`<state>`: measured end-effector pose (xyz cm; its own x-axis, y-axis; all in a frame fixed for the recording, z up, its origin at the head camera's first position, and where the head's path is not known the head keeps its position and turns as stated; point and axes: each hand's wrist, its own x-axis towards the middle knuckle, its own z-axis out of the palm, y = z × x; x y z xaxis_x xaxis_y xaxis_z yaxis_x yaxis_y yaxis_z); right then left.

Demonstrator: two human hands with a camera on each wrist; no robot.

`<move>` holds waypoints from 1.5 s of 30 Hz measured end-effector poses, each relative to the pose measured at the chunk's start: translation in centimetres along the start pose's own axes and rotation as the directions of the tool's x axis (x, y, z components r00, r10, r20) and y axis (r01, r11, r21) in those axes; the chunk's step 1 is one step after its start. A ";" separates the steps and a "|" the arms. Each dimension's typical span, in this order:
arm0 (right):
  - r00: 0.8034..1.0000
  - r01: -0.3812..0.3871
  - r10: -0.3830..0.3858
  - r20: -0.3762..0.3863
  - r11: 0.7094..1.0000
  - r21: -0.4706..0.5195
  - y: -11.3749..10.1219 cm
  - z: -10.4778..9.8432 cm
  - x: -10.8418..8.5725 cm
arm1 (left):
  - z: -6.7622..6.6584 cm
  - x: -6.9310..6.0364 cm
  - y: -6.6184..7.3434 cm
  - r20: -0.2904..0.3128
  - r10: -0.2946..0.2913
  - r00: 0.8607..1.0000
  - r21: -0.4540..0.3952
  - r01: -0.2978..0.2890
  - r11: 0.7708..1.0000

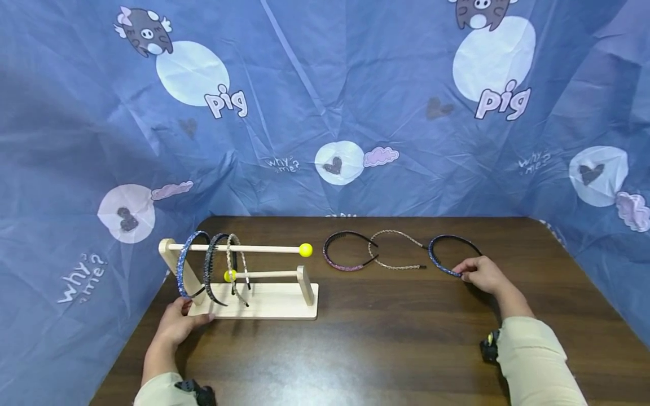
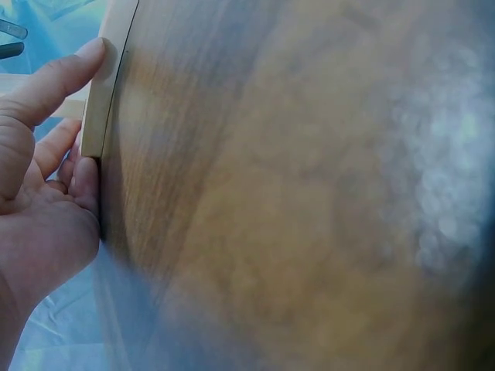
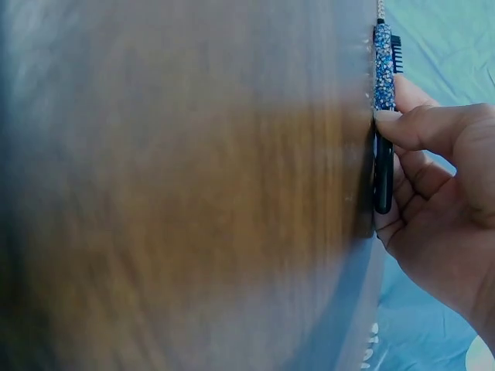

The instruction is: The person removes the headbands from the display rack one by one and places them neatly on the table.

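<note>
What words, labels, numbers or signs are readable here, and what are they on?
"pig", twice, on the blue cloth behind the table.
"why me?", three times, on the same cloth.
Partial lettering above the table's far edge: cut off, unreadable.
White print in the right wrist view: too blurred to read.
Stand and headbands: no readable text.

The blue headband I pinch looks rough with glittering grains, while its black end is smooth, glossy plastic by the look of it. The rack I hold is pale wood, smooth and matt, with shiny yellow balls on its rods. My table shows dark wood grain under a glossy sheen. My sleeves are matt cloth; the backdrop is creased fabric.
</note>
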<state>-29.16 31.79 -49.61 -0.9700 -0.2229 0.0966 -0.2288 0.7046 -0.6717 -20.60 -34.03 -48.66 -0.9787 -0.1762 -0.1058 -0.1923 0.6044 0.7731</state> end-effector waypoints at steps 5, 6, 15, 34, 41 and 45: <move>1.000 -0.024 0.024 0.014 1.000 -0.012 0.1 -0.6 -0.3 | 0.2 0.2 -0.1 0.004 -0.016 1.000 0.009 0.016 1.000; 1.000 -0.027 0.027 0.015 1.000 -0.012 0.2 -0.6 -0.3 | 0.1 0.2 -0.1 0.003 -0.017 1.000 0.016 0.017 1.000; 0.999 -0.042 0.042 -0.019 0.999 -0.007 0.1 -0.7 -0.5 | -0.2 0.1 -0.1 -0.006 -0.007 1.000 0.013 0.008 1.000; 0.990 0.120 -0.101 -0.099 0.969 0.214 -8.0 1.4 0.0 | 0.0 0.0 -0.3 -0.005 0.014 1.000 -0.003 -0.014 1.000; 0.984 0.180 -0.167 -0.067 0.943 0.279 -10.9 2.9 0.6 | 0.0 0.0 -0.3 0.003 0.004 1.000 -0.008 -0.004 1.000; 0.979 0.200 -0.200 -0.033 0.929 0.311 -12.9 3.9 0.8 | -0.1 -0.1 -0.2 0.004 -0.004 1.000 -0.001 0.004 1.000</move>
<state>-26.66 19.87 -43.75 -0.9069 -0.3368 0.2531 -0.3813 0.4008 -0.8331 -20.48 -34.19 -48.76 -0.9783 -0.1752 -0.1110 -0.1957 0.6031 0.7733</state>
